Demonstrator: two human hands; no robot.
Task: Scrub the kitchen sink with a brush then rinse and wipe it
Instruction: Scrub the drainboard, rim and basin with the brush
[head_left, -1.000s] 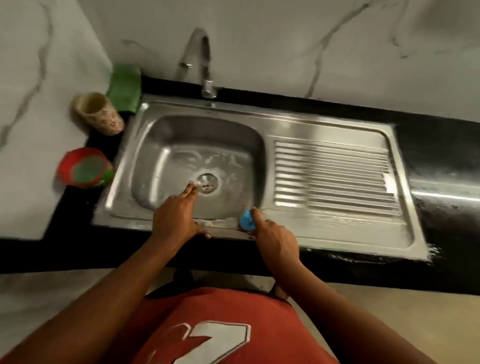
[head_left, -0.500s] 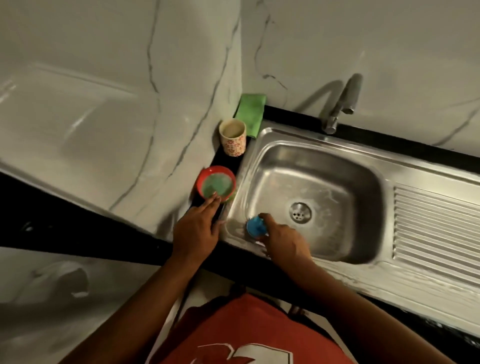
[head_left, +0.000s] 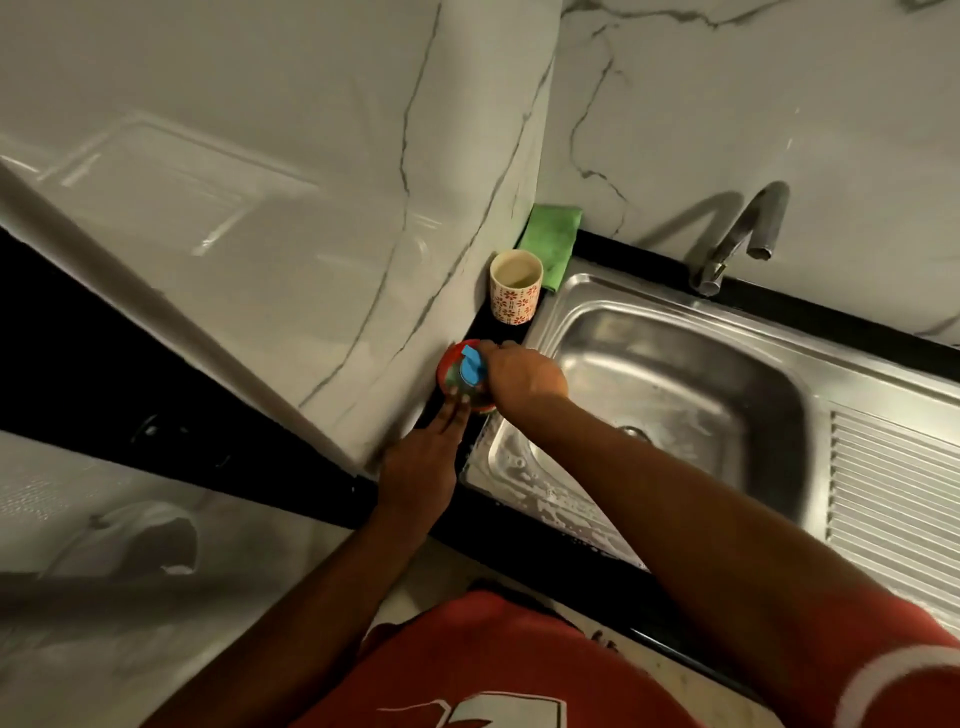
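Steel sink (head_left: 701, 364) shows suds (head_left: 540, 499) on its near rim, so scrubbing seems part done, rinse and wipe undone; right grip (head_left: 524, 376) clamps the brush (head_left: 471, 366) at the red dish (head_left: 445, 371) on the worktop (head_left: 467, 332), while left grip (head_left: 421, 467), fingers straight, touches it.

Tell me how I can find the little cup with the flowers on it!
Start at the shiny metal sink and go to its far left corner, where the two marble walls meet. On the narrow black counter there, the cup stands upright between a green cloth behind it and a red bowl in front. It alone is cream-coloured with red flowers around its side.
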